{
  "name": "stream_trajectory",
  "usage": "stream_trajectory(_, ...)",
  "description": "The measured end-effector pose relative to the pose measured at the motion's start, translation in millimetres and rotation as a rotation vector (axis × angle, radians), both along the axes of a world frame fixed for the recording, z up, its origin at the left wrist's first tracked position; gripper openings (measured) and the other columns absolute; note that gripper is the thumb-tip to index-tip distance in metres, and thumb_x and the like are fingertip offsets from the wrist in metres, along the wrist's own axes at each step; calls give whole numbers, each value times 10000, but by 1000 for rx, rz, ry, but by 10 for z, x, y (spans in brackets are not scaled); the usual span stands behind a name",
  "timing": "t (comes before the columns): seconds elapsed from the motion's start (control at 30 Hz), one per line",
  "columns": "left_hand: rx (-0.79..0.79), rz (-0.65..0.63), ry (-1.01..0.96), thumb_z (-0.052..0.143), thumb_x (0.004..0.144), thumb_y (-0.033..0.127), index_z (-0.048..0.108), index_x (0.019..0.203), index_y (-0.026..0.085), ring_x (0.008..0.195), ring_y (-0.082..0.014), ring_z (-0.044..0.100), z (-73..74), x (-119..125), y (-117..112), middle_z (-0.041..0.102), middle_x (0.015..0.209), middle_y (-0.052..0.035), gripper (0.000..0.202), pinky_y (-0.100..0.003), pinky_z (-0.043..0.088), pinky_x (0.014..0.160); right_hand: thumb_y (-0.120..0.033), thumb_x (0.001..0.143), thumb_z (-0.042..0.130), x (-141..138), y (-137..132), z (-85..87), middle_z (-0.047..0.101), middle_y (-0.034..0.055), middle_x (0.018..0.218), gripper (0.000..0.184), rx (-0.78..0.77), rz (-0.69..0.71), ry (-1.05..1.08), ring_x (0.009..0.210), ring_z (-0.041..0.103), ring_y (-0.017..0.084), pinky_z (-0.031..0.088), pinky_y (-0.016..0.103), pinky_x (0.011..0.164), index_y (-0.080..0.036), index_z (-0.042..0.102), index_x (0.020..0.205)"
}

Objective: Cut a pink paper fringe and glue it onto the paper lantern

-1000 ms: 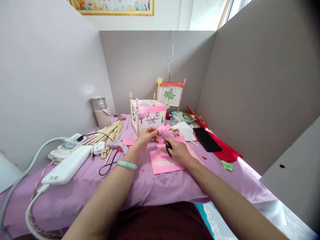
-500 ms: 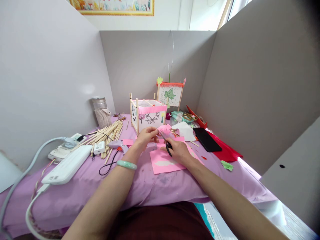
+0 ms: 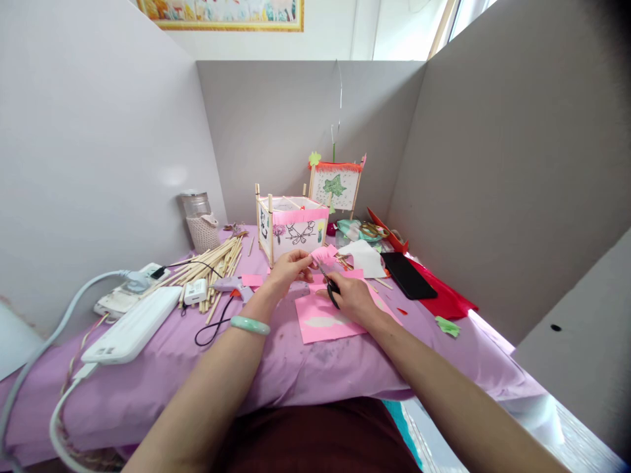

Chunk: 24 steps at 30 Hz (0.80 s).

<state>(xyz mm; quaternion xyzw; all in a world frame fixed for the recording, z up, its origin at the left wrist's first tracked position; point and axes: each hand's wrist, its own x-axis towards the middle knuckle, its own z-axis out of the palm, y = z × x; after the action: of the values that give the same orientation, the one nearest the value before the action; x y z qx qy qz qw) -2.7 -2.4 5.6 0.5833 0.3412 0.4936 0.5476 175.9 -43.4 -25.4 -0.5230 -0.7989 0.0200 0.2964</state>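
Observation:
My left hand [image 3: 292,269] pinches a small strip of pink paper [image 3: 325,253] whose edge is cut into a fringe. In my right hand [image 3: 352,297] is a pair of scissors [image 3: 332,289] with black handles, its blades against the strip. Below my right hand lies a larger pink sheet [image 3: 315,327] with a pale patch on it. Just beyond my hands stands a lantern frame [image 3: 300,233] of wooden sticks, with drawings on white panels and a pink band along its top edge.
Wooden sticks [image 3: 224,253], a lilac glue gun [image 3: 231,284] and a white power bank [image 3: 133,325] lie left. A jar [image 3: 200,220] and a second lantern [image 3: 338,187] stand behind. Right are a black phone [image 3: 409,276], red material [image 3: 451,299] and green scraps [image 3: 447,326]. Grey panels [image 3: 305,112] enclose the table.

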Motion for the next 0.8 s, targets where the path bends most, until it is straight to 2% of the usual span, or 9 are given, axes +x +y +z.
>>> stream_trajectory(0.8,-32,-12,49,680,776,282,565,735,123,455,-84,574,-5,11,10,654,699,-36,201,-229,503,483,-478,859,585,-2,2,1,726,20,838,304,-6,-7,-7,748,668,189,376,242,616,-218,634,1009)
